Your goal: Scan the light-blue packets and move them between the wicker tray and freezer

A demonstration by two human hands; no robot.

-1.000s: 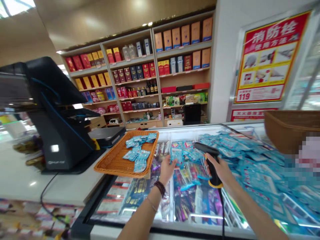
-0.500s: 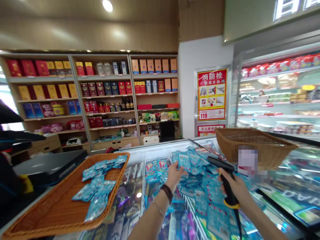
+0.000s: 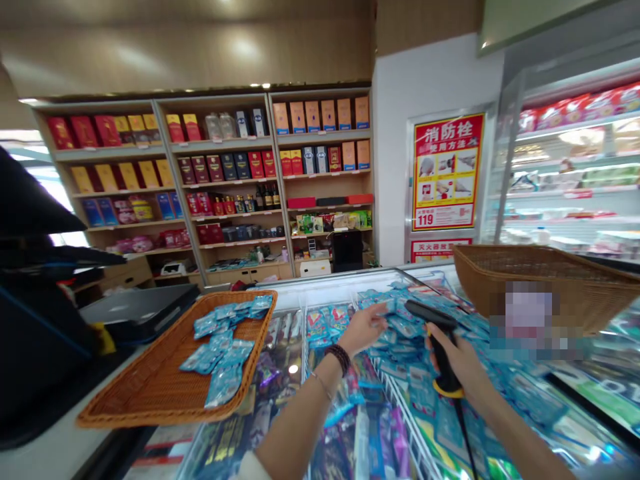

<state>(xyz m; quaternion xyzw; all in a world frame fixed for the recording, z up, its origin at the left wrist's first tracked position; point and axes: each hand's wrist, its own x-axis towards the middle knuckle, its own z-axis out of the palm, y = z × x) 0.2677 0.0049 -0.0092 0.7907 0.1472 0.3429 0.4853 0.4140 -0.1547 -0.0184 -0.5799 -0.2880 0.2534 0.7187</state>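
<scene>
My left hand pinches a blue packet above the packet pile, toward the freezer's far edge; my right hand wraps the black scanner just beside. The orange tray sits left, the brown basket right.

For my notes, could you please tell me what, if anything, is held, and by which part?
The right hand grips the barcode scanner by its handle. Whether the left hand holds a blue packet cannot be told.
</scene>
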